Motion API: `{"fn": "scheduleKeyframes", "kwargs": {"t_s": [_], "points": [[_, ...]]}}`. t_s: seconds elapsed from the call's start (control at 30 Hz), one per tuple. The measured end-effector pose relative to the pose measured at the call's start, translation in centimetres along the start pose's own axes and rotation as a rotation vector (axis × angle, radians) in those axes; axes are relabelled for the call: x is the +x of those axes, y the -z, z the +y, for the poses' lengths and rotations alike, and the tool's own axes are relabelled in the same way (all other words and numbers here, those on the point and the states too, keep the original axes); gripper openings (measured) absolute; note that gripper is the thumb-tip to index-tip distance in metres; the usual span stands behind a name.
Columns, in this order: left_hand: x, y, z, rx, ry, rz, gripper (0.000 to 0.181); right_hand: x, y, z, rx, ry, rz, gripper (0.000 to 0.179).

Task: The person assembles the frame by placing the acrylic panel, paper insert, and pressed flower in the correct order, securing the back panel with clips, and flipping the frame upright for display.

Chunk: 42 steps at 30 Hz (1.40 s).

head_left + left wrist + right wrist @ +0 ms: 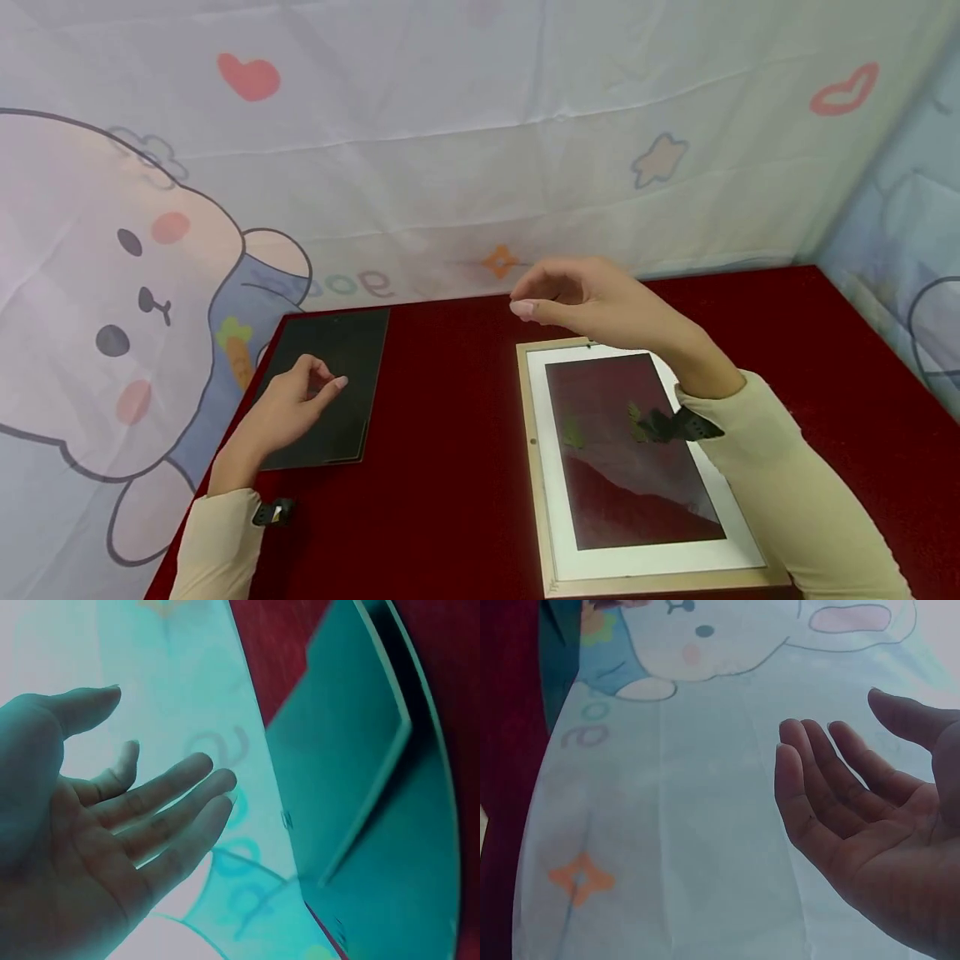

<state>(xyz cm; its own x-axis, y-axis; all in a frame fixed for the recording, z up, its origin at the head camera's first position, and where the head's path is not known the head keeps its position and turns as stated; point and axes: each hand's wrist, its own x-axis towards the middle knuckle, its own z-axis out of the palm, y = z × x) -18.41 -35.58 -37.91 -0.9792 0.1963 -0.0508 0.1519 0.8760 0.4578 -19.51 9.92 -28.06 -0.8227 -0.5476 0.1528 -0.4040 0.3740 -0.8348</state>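
A wooden picture frame with a white mat lies on the right of the table, its dark middle glossy with reflections. My right hand hovers over its far edge, fingers loosely bent and nothing between them. At the left lies a dark backing board. Above it hangs my left hand, thumb apart from the fingers, holding nothing. The left wrist view shows a flap on the board, standing a little off its surface. The right wrist view has the palm of the right hand bare.
A dark red cloth covers the table. Behind and beside it hangs a pale printed curtain with a cartoon animal, hearts and stars. Dark straps with small devices sit on both sleeves, near the wrists.
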Motion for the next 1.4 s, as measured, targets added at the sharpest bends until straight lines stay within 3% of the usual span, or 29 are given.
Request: {"fn": "scheduleKeyframes", "kwargs": {"t_s": [0.23, 0.5, 0.67, 0.8, 0.97, 1.23, 1.4], "points": [[-0.3, 0.5, -3.7, -0.004, 0.077, 0.011, 0.071, 3.7, -1.7, -0.9, 0.131, 0.082, -0.030, 0.019], [-0.9, 1.7, -6.9, 0.027, 0.110, 0.039, 0.069, 7.9, -3.9, 0.9, 0.328, 0.078, 0.017, 0.024], [-1.3, 1.8, -8.7, 0.040, 0.152, 0.030, 0.072, 10.5, -5.7, 2.7, 0.442, 0.023, 0.037, 0.020], [-1.8, 1.7, -10.1, 0.048, 0.192, 0.041, 0.075, 12.8, -7.7, 4.0, 0.496, -0.016, -0.001, 0.021], [-2.4, 1.4, -11.3, 0.056, 0.196, 0.050, 0.068, 15.0, -10.9, 5.4, 0.554, -0.072, -0.047, 0.026], [-3.0, 1.1, -12.4, 0.103, 0.207, 0.077, 0.065, 17.6, -16.3, 7.7, 0.680, -0.193, -0.067, 0.028], [-3.1, 0.6, -12.7, 0.117, 0.196, 0.048, 0.065, 18.2, -19.1, 9.6, 0.806, -0.305, -0.057, 0.032]]}}
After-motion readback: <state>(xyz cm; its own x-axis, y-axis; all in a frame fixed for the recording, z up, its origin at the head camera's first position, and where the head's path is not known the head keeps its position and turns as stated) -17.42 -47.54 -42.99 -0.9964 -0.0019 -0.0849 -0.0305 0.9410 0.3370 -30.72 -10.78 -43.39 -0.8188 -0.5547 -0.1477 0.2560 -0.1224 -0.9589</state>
